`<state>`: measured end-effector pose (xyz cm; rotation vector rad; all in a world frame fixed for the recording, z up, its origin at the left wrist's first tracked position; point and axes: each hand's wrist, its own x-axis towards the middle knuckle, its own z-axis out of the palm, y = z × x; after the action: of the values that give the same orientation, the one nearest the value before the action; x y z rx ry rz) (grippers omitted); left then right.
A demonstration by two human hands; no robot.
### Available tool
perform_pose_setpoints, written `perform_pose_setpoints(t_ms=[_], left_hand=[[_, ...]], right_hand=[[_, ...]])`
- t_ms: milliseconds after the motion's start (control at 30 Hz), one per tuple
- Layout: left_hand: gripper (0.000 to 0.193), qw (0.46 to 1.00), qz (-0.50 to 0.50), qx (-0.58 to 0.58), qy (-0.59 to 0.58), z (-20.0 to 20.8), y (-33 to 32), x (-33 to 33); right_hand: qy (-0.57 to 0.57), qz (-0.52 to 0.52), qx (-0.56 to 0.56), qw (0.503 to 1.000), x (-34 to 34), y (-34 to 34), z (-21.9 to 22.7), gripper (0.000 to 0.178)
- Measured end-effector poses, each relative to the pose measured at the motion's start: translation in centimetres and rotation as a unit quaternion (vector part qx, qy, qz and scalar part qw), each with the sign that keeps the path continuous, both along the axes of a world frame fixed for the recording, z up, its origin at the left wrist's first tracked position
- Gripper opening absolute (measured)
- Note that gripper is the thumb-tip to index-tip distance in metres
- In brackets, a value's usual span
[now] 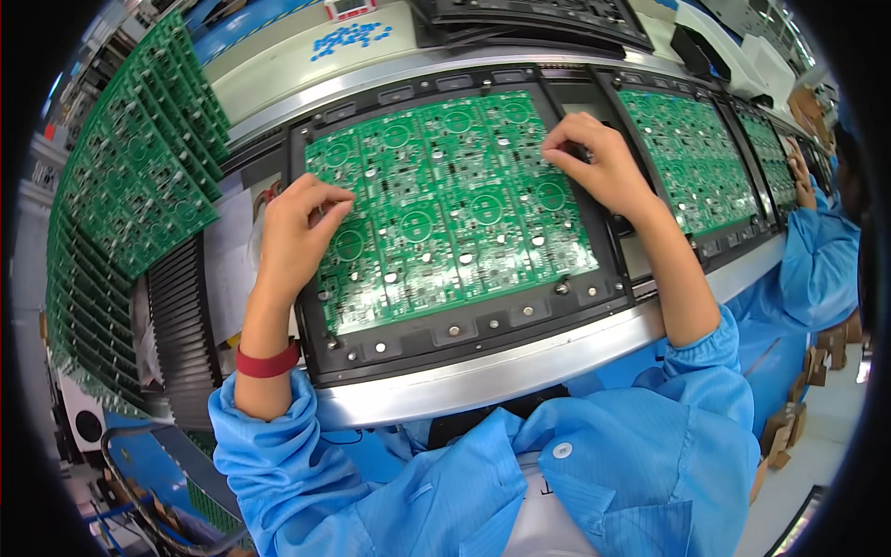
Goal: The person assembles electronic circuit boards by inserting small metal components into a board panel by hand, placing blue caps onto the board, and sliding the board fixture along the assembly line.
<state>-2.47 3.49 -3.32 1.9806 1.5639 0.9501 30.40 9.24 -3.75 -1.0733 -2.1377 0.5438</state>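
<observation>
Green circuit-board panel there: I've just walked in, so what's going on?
A person's left hand and right hand are at opposite sides of a green circuit-board panel in a black carrier, each pinched; whether they grip anything is unclear. A co-worker's hand is farther right. Green circuit boards stand in rows at left.

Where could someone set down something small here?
The pale bench looks bare left of the scattered blue pieces, beyond the back metal rail. The front metal rail looks bare but narrow, between black tray and blue jacket. Crowded: far left, with racked green boards, and the populated circuit board between left hand and right hand.
</observation>
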Motion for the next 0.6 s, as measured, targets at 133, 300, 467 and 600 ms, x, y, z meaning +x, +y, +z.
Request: perform_pose_setpoints(t_ms=[133, 300, 467, 600], left_hand=[[0.009, 0.998, -0.013, -0.023, 0.054, -0.9, 0.0, -0.1], [0.01, 0.999, -0.013, -0.003, 0.039, -1.0, 0.2, 0.2], [0.008, 0.997, 0.065, 0.002, -0.042, -0.8, 0.5, -0.8], [0.01, 0.993, 0.092, 0.005, -0.075, -1.1, 1.0, -3.0]], right_hand=[[-0.062, 0.01, 0.003, 0.998, 0.1, 0.1, -0.2, 0.003], [-0.103, 0.02, 0.058, 0.993, 0.4, 0.1, -0.8, 0.003], [-0.114, 0.028, 0.056, 0.991, 0.3, 0.1, -0.7, 0.004], [-0.121, 0.035, 0.067, 0.99, 0.5, 0.1, -0.6, 0.003]])
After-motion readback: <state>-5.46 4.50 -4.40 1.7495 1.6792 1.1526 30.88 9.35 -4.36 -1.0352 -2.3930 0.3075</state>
